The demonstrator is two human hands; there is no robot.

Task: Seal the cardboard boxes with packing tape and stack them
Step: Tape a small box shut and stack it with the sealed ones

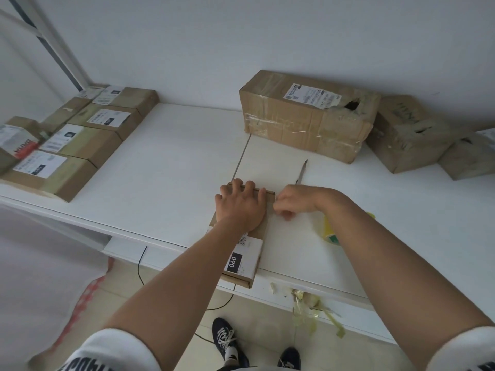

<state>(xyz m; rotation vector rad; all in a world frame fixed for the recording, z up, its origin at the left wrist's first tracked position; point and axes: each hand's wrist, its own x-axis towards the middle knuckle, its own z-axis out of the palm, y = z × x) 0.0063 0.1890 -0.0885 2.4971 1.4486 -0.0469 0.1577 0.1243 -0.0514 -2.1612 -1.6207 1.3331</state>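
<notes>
A flat cardboard box [247,259] with a white "060" label lies at the table's front edge, overhanging it slightly. My left hand [239,207] presses flat on the box's top, fingers reaching over its far edge. My right hand [290,203] sits at the box's right side with fingers curled, pinching at its right edge; what it holds is too small to tell. A roll of yellowish packing tape [330,230] lies on the table just under my right forearm, mostly hidden by it.
A knife [302,172] lies beyond my right hand. Several taped boxes [80,140] are stacked at the left of the white table [174,162]. A large worn box [308,116] and others [409,135] stand at the back right. Tape scraps [308,301] hang from the front edge.
</notes>
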